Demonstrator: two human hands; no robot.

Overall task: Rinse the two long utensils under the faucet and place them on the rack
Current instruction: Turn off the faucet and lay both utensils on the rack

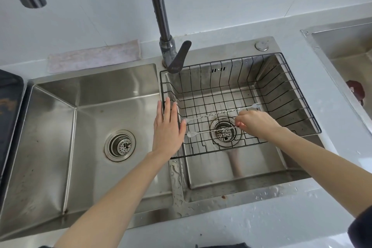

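Two long utensils lay on the rack. The right hand pinched the near one; the left hand lay flat, fingers apart.

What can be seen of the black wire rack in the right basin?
The wire rack is a black grid basket with upright wire sides, sitting in the right basin over the drain. Two long thin utensils lie across its floor: a fork-tipped one farther back, another nearer. The right hand pinches at them; the flat left hand rests at its left edge.
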